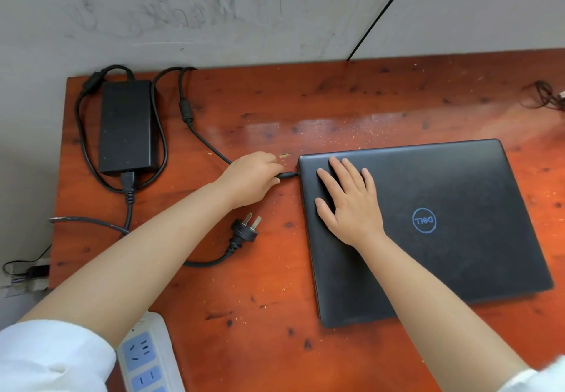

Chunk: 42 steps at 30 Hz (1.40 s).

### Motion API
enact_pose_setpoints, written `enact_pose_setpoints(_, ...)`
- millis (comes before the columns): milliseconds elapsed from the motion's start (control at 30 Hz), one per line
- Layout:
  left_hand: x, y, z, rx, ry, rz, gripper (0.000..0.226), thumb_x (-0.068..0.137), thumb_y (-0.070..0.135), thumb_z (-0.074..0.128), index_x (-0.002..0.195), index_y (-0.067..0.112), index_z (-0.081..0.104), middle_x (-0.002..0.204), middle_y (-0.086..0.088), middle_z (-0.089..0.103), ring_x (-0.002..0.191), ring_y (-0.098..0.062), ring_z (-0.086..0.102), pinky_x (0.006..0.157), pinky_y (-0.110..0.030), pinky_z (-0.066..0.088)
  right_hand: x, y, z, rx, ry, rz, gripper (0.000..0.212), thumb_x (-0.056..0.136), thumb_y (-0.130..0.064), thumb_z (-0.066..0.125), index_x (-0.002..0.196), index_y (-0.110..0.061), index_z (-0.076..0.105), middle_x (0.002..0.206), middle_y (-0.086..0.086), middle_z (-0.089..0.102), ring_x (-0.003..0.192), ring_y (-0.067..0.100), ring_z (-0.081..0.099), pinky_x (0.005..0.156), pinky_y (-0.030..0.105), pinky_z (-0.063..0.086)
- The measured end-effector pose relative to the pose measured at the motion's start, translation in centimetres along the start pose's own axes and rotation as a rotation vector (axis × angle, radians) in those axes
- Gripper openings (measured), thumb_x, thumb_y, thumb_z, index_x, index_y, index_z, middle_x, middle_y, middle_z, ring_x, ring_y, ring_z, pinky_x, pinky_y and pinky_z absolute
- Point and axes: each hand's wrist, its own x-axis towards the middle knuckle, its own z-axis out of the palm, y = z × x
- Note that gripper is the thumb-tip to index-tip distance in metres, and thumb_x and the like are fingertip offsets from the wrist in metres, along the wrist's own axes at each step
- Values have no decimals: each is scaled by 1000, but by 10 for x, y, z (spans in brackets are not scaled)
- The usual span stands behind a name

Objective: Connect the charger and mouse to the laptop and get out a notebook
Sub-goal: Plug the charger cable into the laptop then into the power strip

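Power strip, white with blue sockets, at the desk's near left edge; rigid, light, nothing plugged in.

Charger brick, black, far left corner of the desk, its cords looped around it. Judged dense and hard; lift by the body, not by the cords.

Wall plug, three-pin, loose on the desk between brick and laptop, prongs pointing away from the camera. Stiff moulded head; hold by the head.

Left hand, closed, pinching the charger's small plug at the laptop's left side; whether it is fully seated cannot be told. Plug is thin and likely bends if forced; grip close behind the tip and push straight.

Right hand, open and flat on the lid, steadying.

Laptop, black, closed, right half of the desk. Judged heavy, with a smooth lid; carry by both edges.

Mouse and notebook: not in view.
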Motion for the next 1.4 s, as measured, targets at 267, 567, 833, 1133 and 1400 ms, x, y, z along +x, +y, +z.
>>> enact_pose_setpoints(267,-10,2,3,-131,103,3,26,89,8,50,112,1,59,104,-20,62,98,-34,56,82,-41,46,0,1,2,15,18,-3,53,82,-35,43,131,-14,45,145,14,38,137,32,29,112,52,18)
enact_pose_setpoints(567,-8,6,4,-107,120,-27,28,89,8,51,114,2,59,109,-20,65,102,-34,58,86,-40,46,0,1,1,21,13,-10,53,82,-35,43,131,-15,44,146,13,38,137,31,29,112,52,18)
enact_pose_setpoints(833,-1,11,5,-78,113,-83,29,89,12,50,116,8,59,110,-17,64,104,-33,54,90,-39,42,0,-1,-2,-1,29,-8,51,81,-33,45,127,-12,49,141,16,45,133,35,37,109,55,25)
enact_pose_setpoints(1133,9,15,3,-95,98,-89,26,89,17,53,109,5,64,103,-16,67,101,-31,55,87,-34,39,0,-3,-5,-57,19,-20,53,80,-37,36,121,-9,55,133,18,53,125,37,46,102,58,33)
enact_pose_setpoints(1400,15,13,1,-141,72,-50,21,86,12,56,97,-2,66,96,-19,67,94,-32,56,84,-32,39,2,-3,-3,-121,32,-37,52,79,-36,36,118,-9,57,129,19,56,120,37,52,97,60,38)
